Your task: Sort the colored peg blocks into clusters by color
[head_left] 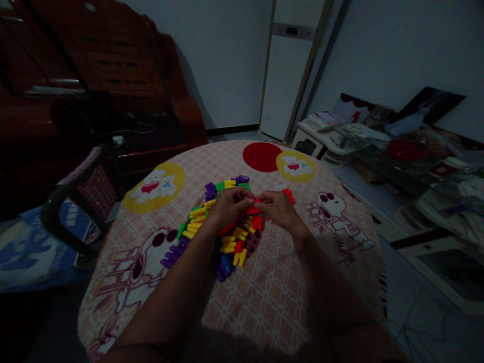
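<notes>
My left hand and my right hand meet over the middle of the table, fingers pinched on red plastic building pieces between them. Whether these are one joined piece or several, I cannot tell. Under and beside my left hand lies a loose pile of finger-shaped building pieces: yellow ones, purple ones, green ones and a blue one. Just beyond my right hand sits an orange-red cluster of pieces. My left hand and forearm hide part of the pile.
A patterned cloth covers the round-edged table. At the left stands a chair, with a wooden sofa behind it. A tall white cabinet-like unit is at the back. To the right is a cluttered glass-topped stand.
</notes>
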`<state>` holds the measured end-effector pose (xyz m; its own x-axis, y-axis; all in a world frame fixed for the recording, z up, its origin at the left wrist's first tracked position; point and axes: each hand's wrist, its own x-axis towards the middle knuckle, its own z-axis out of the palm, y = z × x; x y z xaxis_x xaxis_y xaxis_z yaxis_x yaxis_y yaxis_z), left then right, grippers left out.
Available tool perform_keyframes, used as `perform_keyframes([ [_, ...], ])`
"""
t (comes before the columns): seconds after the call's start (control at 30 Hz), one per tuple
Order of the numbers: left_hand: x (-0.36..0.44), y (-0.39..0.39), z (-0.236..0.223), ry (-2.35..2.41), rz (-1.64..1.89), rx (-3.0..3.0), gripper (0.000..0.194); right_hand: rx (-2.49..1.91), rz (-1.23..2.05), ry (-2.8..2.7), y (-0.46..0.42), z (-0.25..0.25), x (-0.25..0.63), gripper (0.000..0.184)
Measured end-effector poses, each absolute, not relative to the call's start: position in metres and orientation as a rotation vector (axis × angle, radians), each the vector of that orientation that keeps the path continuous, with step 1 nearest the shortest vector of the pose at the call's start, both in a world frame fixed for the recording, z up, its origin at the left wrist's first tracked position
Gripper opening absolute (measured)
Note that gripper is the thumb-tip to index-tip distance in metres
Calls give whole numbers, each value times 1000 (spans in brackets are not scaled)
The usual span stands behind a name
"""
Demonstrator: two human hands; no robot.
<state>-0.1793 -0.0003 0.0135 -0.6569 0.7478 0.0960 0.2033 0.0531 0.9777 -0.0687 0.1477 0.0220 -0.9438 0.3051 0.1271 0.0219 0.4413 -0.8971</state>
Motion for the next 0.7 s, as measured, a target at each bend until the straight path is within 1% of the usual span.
perform_keyframes([
  [0.1, -175, 2, 15, 1865, 1705, 940, 35, -442, 1568, -2284, 157, 26, -68, 20],
  [0.2, -174, 2, 16, 1871, 1712, 963, 38, -581, 1498, -2107, 185, 29, -62, 26],
  [0.27, -175, 2, 16, 1897, 1685, 965, 36, -663, 1338, -2025, 210, 28, -54, 26],
  [0.4, -177, 2, 14, 1914, 1649, 972, 35, -781, 710, -2163, 246, 19, -42, 16],
  [0.47, -179, 1, 13, 1927, 1629, 988, 35, -842, 507, -2282, 252, 12, -40, 12],
  [0.57, -184, -3, 14, 2002, 1618, 984, 34, -920, 395, -2408, 252, 1, -43, 11],
  [0.7, -191, -8, 17, 2038, 1647, 930, 35, -931, 356, -2491, 253, -11, -49, 13],
])
